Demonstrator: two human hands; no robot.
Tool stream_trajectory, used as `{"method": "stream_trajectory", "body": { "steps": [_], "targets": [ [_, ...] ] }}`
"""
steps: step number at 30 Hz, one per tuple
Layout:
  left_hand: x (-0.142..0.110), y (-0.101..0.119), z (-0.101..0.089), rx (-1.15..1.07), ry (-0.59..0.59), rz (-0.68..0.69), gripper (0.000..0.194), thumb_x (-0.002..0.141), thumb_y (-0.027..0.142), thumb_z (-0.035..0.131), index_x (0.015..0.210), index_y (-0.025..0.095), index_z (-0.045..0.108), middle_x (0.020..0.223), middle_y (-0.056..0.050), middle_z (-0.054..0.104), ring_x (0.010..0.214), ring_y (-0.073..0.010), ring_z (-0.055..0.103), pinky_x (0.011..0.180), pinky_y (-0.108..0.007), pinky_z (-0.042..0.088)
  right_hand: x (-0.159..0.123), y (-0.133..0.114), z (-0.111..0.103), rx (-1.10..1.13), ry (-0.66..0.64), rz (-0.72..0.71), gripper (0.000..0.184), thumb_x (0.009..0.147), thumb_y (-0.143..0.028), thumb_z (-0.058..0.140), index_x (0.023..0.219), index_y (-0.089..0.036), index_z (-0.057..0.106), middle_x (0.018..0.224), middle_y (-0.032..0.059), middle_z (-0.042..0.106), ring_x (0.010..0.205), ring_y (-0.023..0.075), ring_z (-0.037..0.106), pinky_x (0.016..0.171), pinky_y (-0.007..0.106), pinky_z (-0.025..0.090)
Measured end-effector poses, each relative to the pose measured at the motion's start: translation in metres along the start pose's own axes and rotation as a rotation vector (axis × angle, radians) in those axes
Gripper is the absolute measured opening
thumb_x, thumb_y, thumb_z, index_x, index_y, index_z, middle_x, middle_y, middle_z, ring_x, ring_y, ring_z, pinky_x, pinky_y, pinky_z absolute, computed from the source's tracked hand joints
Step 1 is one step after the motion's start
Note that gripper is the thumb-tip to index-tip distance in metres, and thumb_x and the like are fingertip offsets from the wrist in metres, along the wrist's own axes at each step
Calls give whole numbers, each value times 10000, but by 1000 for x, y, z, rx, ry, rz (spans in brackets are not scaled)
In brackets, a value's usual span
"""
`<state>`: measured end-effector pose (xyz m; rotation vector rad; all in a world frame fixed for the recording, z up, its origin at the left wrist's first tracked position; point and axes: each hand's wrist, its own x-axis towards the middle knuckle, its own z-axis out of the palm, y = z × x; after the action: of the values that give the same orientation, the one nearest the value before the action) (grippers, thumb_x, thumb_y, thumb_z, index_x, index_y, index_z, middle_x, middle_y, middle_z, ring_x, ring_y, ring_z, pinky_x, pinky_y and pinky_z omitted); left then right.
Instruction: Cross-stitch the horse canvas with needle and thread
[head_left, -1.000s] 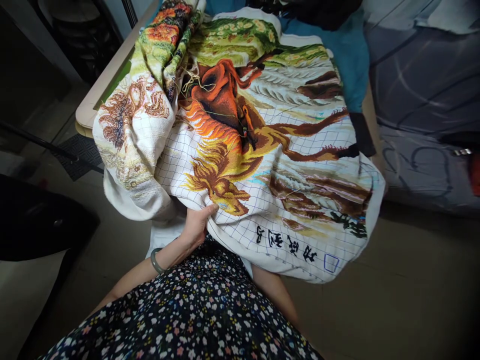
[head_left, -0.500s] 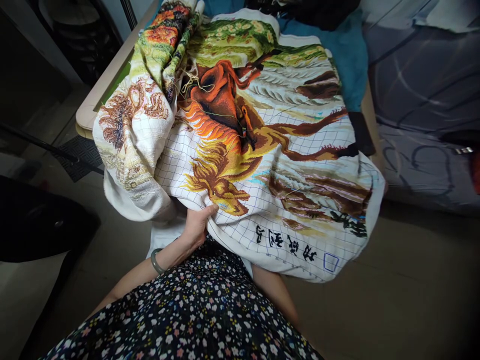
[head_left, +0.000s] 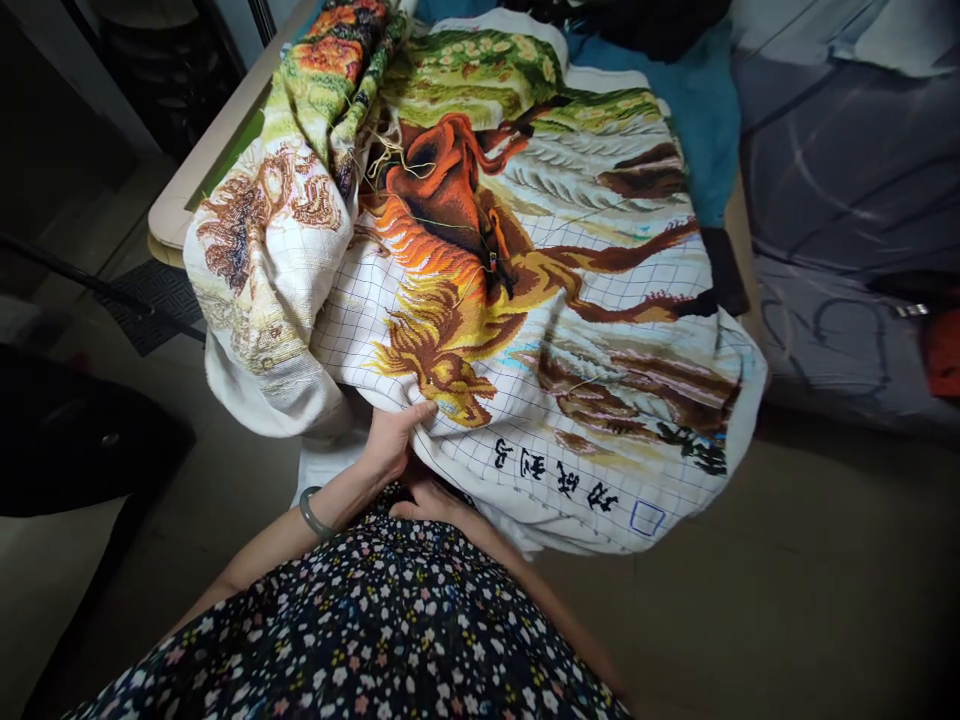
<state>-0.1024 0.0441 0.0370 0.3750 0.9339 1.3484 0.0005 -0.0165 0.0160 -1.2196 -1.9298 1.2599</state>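
A large cross-stitch cloth (head_left: 600, 300) with orange and brown horses on a blue-gridded white ground is spread over a table and hangs toward my lap. My left hand (head_left: 390, 445), with a green bangle on the wrist, grips the cloth's near edge, thumb on top beside a golden horse head (head_left: 439, 370). My right hand (head_left: 427, 497) shows just under that edge, close to my left hand; its fingers are tucked beneath the fabric. Loose threads (head_left: 390, 160) lie on the stitched area further back.
The cloth's left part is bunched in a fold (head_left: 270, 250) over the table's pale edge (head_left: 202, 170). A teal cloth (head_left: 697, 100) lies at the back right, a dark grey bedcover (head_left: 847, 200) to the right. My flowered dress (head_left: 390, 620) fills the foreground.
My right hand has come out from deep under the cloth and now shows at its near edge beside my left hand. The cloth's lower edge shifted slightly left.
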Motion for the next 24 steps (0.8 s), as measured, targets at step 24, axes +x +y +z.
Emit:
{"method": "stream_trajectory", "body": {
  "steps": [24],
  "targets": [
    [-1,0,-8,-48,-35,-70,777,581,158,848,1302,219,563,1181,-77,719,1227,-265,611,1129,-444,405,26,-36,-94,654,691,-121,400,896,-567,611,774,-257,389,467,-129,382,348,72,316,488,241,444]
  ]
}}
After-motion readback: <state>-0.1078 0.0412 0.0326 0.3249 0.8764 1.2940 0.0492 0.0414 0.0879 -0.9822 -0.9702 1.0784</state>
